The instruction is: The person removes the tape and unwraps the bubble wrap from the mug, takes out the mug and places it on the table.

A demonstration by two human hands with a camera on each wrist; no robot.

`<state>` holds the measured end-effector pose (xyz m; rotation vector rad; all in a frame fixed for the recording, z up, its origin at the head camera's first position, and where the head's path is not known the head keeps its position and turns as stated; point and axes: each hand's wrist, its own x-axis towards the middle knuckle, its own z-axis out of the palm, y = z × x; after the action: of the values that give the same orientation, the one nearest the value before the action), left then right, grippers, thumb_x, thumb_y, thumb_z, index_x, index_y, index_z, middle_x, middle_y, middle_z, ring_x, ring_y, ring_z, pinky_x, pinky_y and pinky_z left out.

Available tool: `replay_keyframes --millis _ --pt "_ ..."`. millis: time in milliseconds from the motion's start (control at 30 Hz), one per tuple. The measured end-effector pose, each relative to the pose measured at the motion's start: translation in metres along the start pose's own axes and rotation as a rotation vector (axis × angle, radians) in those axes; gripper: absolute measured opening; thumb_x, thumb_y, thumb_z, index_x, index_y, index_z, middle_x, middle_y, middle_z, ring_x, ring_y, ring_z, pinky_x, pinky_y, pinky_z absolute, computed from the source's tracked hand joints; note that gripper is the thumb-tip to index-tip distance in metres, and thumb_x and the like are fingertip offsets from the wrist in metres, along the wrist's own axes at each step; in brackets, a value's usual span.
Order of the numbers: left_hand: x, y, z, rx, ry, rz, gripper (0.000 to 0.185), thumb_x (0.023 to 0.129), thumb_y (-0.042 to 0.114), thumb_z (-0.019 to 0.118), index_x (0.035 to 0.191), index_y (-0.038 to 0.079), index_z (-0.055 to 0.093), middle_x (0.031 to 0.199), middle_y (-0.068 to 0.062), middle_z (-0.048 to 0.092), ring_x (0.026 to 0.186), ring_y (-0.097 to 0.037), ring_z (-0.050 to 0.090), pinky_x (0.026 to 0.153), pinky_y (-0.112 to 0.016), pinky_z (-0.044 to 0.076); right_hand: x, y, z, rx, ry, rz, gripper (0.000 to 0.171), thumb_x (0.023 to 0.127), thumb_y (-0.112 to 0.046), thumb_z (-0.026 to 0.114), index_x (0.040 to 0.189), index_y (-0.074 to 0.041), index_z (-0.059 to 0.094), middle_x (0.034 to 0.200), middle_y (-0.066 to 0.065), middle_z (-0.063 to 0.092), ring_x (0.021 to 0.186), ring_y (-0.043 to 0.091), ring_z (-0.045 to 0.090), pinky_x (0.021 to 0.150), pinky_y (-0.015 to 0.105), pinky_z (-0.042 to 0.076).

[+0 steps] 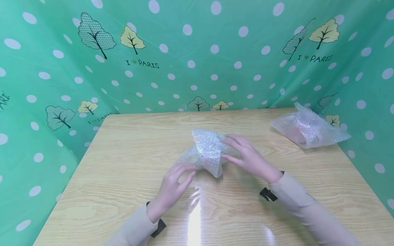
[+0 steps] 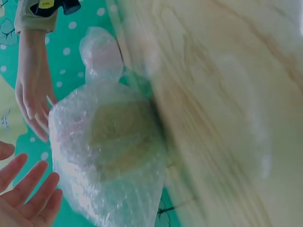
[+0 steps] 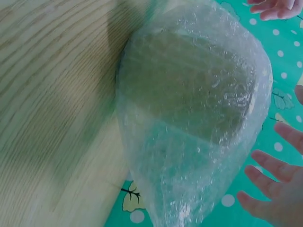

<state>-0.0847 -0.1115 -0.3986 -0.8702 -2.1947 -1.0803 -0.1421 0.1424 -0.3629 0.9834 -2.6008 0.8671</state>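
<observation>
The table (image 1: pixel 123 205) is wood. The left hand (image 1: pixel 176 181) is nearest, its fingers a bit spread, pinching nothing. It is by the near left side of a bubble wrap pack (image 1: pixel 207 147). The pack sits near the middle of the table, and something tan (image 3: pixel 189 80) shows through it. The right hand (image 1: pixel 247 155) is at the pack's right side, fingers spread and a little bent, not pinching. I cannot tell if either hand touches the wrap. Farther off, at the right, lies another pack (image 1: pixel 311 128). Behind is a green cloth (image 1: pixel 215 85) with white dots and trees.
</observation>
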Motion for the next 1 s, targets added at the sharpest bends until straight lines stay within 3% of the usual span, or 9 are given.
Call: replay_keyframes --millis 167,433,533,667,800,1000 --pt "-0.002 0.004 0.008 -0.033 -0.014 -0.075 0.021 0.074 0.000 0.065 0.094 0.000 0.062 0.094 -0.007 0.064 0.090 -0.019 0.059 0.085 -0.024 0.047 0.004 -0.001 0.006 0.011 0.018 -0.039 0.049 0.075 -0.019 0.069 0.120 -0.007 0.052 0.130 0.016 0.041 0.119 0.034 0.037 0.100 0.055 0.027" --pt "-0.004 0.008 0.020 -0.135 -0.003 -0.219 0.018 0.075 -0.002 0.065 0.092 0.001 0.063 0.089 -0.006 0.065 0.078 -0.016 0.061 0.072 -0.026 0.052 0.008 -0.001 0.015 0.030 0.027 -0.082 0.048 0.073 -0.024 0.069 0.116 -0.006 0.055 0.130 0.017 0.042 0.120 0.033 0.036 0.101 0.052 0.027" --pt "0.002 0.017 0.019 -0.201 -0.011 -0.305 0.016 0.075 -0.005 0.063 0.091 -0.004 0.062 0.088 -0.012 0.064 0.077 -0.022 0.062 0.072 -0.030 0.053 0.008 -0.002 0.017 0.033 0.015 -0.071 0.049 0.073 -0.023 0.069 0.116 -0.006 0.055 0.131 0.017 0.041 0.121 0.034 0.036 0.102 0.052 0.026" --pt "0.003 0.017 0.024 -0.275 -0.041 -0.445 0.016 0.078 -0.004 0.061 0.094 -0.005 0.061 0.091 -0.016 0.063 0.080 -0.025 0.061 0.074 -0.032 0.053 0.009 -0.002 0.020 0.036 0.007 -0.059 0.048 0.073 -0.023 0.069 0.116 -0.006 0.055 0.132 0.017 0.040 0.122 0.033 0.035 0.102 0.052 0.026" --pt "-0.002 0.009 0.030 -0.321 -0.074 -0.561 0.017 0.082 0.005 0.060 0.098 -0.001 0.061 0.096 -0.015 0.063 0.084 -0.023 0.061 0.076 -0.026 0.052 0.009 0.000 0.022 0.029 0.008 -0.059 0.048 0.073 -0.023 0.069 0.116 -0.006 0.055 0.133 0.017 0.040 0.122 0.033 0.035 0.101 0.052 0.027" --pt "-0.002 0.010 0.033 -0.374 -0.104 -0.639 0.020 0.084 0.010 0.059 0.101 -0.001 0.060 0.098 -0.018 0.062 0.087 -0.025 0.061 0.077 -0.023 0.051 0.008 0.000 0.023 0.030 -0.002 -0.037 0.048 0.074 -0.025 0.069 0.116 -0.008 0.055 0.133 0.015 0.039 0.121 0.031 0.036 0.101 0.051 0.028"
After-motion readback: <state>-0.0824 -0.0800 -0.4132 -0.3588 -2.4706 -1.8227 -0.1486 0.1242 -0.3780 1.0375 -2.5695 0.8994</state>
